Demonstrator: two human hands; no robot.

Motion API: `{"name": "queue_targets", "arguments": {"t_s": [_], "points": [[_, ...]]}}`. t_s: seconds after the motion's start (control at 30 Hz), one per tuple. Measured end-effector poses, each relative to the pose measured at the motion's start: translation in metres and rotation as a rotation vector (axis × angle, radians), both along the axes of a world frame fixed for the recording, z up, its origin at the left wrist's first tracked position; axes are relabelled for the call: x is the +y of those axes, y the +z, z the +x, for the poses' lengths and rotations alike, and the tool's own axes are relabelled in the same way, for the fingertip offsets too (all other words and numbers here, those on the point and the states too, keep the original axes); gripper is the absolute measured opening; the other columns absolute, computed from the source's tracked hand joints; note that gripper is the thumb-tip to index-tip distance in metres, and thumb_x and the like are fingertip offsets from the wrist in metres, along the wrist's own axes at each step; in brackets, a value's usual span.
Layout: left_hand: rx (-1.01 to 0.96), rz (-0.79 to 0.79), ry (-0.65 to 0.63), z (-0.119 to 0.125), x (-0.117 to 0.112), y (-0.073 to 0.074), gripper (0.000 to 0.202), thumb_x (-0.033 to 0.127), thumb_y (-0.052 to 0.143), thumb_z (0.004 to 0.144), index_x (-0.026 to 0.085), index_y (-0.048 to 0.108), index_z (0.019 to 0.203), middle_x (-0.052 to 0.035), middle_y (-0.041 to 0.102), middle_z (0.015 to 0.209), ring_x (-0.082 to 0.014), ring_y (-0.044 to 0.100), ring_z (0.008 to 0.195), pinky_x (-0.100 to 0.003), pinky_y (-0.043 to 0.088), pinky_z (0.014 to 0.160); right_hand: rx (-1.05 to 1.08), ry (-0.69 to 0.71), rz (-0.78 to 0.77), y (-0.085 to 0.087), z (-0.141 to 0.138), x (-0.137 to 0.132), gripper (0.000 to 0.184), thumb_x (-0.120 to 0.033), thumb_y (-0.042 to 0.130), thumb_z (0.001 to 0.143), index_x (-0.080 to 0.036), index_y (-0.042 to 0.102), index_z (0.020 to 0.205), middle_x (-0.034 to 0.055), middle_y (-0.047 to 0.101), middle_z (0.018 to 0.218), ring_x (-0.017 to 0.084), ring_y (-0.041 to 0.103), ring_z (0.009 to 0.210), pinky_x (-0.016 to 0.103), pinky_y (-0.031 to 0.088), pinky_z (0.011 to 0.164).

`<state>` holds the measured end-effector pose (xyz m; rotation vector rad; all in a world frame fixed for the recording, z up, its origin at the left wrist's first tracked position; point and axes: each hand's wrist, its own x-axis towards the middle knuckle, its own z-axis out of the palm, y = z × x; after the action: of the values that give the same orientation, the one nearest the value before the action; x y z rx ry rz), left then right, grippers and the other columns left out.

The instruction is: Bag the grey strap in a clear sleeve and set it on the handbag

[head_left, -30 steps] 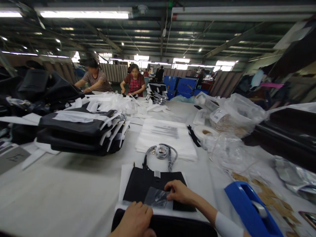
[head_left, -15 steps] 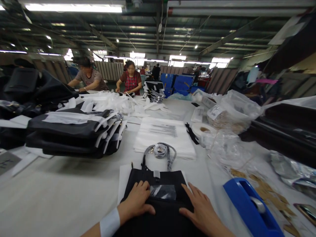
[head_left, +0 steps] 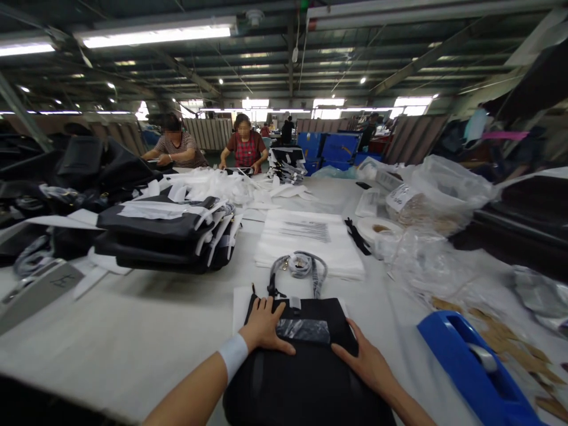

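Note:
A black handbag (head_left: 306, 378) lies flat on the white table in front of me, its wrapped handle (head_left: 318, 275) pointing away. My left hand (head_left: 265, 325) rests on the bag's upper left part, fingers spread. At the bag's right edge lies my right hand (head_left: 366, 358), thumb on the bag and fingers stretched along its side. Between the hands a strip of clear plastic film (head_left: 304, 330) covers part of the bag. A coiled, wrapped strap (head_left: 300, 264) sits inside the handle loop. White sheet material shows under the bag's top corners.
A stack of black bags (head_left: 155, 236) stands at left. White plastic bags (head_left: 310, 242) lie beyond the handbag. At right are a blue tape dispenser (head_left: 477, 367), a white tape roll (head_left: 377, 229) and crumpled clear plastic (head_left: 417, 260). Two people work across the table.
My left hand has slid up toward the bag's top left corner, its fingers spreading. My right hand has shifted to the bag's right edge. The view has turned slightly left.

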<state>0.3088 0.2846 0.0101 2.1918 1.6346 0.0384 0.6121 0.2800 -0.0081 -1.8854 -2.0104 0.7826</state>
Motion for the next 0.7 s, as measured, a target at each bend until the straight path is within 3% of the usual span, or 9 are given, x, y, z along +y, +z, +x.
{"name": "queue_targets", "arguments": {"t_s": [0.1,0.3,0.37,0.43,0.5,0.57,0.63,0.7], "points": [[0.014,0.013,-0.028,0.001,-0.019,0.001,0.135,0.096,0.05,0.039,0.019,0.026,0.147,-0.0266,0.031,0.149,-0.0489,0.024,0.138,-0.063,0.014,0.111,-0.009,0.001,0.017,-0.004,0.001,-0.026,0.093,-0.063,0.05,0.076,-0.008,0.022,0.147,0.0206,0.047,0.141,0.032,0.048,0.128,0.046,0.037,0.108],[-0.038,0.071,-0.024,0.0,-0.082,-0.016,0.129,0.096,0.048,0.042,0.022,0.031,0.146,-0.0239,0.035,0.147,-0.0455,0.029,0.136,-0.062,0.012,0.113,-0.093,-0.021,0.095,-0.019,0.013,-0.097,0.085,-0.063,0.046,0.081,-0.012,0.028,0.147,0.0184,0.056,0.132,0.031,0.055,0.12,0.046,0.044,0.102],[-0.047,0.056,-0.014,0.002,-0.092,-0.019,0.129,0.096,0.049,0.042,0.022,0.03,0.146,-0.0244,0.033,0.148,-0.0459,0.028,0.137,-0.062,0.012,0.113,-0.235,0.041,0.172,-0.011,0.007,-0.1,0.078,-0.059,0.051,0.08,-0.015,0.038,0.143,0.0195,0.057,0.131,0.035,0.054,0.119,0.052,0.045,0.099],[-0.056,0.044,-0.014,0.004,-0.094,-0.019,0.13,0.095,0.05,0.041,0.021,0.03,0.146,-0.0251,0.033,0.148,-0.0468,0.027,0.137,-0.063,0.011,0.113,-0.348,0.2,0.281,0.003,-0.011,-0.091,0.074,-0.056,0.059,0.077,-0.022,0.044,0.141,0.0175,0.048,0.141,0.038,0.044,0.129,0.058,0.039,0.103],[-0.074,0.04,-0.009,0.005,-0.092,-0.017,0.13,0.094,0.053,0.04,0.021,0.031,0.145,-0.0256,0.032,0.148,-0.0479,0.026,0.137,-0.064,0.011,0.112,-0.374,0.372,0.325,0.016,-0.035,-0.079,0.075,-0.056,0.062,0.076,-0.028,0.041,0.142,0.0134,0.034,0.152,0.038,0.029,0.139,0.061,0.03,0.108],[-0.11,0.039,-0.02,0.001,-0.09,-0.014,0.127,0.091,0.059,0.04,0.023,0.033,0.144,-0.0235,0.033,0.148,-0.0466,0.027,0.137,-0.064,0.014,0.113,-0.357,0.493,0.272,0.019,-0.056,-0.073,0.074,-0.062,0.056,0.08,-0.03,0.037,0.144,0.0133,0.029,0.154,0.039,0.023,0.14,0.065,0.027,0.108],[-0.172,0.083,0.009,-0.011,-0.087,-0.013,0.11,0.081,0.065,0.051,0.027,0.035,0.143,-0.0176,0.034,0.149,-0.0415,0.027,0.138,-0.06,0.017,0.114,-0.343,0.566,0.216,0.014,-0.068,-0.073,0.071,-0.067,0.047,0.083,-0.031,0.036,0.144,0.015,0.029,0.153,0.041,0.024,0.139,0.069,0.025,0.106],[-0.283,0.171,0.228,-0.031,-0.083,-0.015,0.084,0.067,0.06,0.072,0.027,0.036,0.142,-0.0144,0.036,0.149,-0.0359,0.027,0.139,-0.056,0.018,0.115,-0.338,0.614,0.206,0.003,-0.07,-0.075,0.069,-0.069,0.041,0.085,-0.033,0.036,0.144,0.0157,0.03,0.152,0.042,0.024,0.139,0.073,0.023,0.105]]}}
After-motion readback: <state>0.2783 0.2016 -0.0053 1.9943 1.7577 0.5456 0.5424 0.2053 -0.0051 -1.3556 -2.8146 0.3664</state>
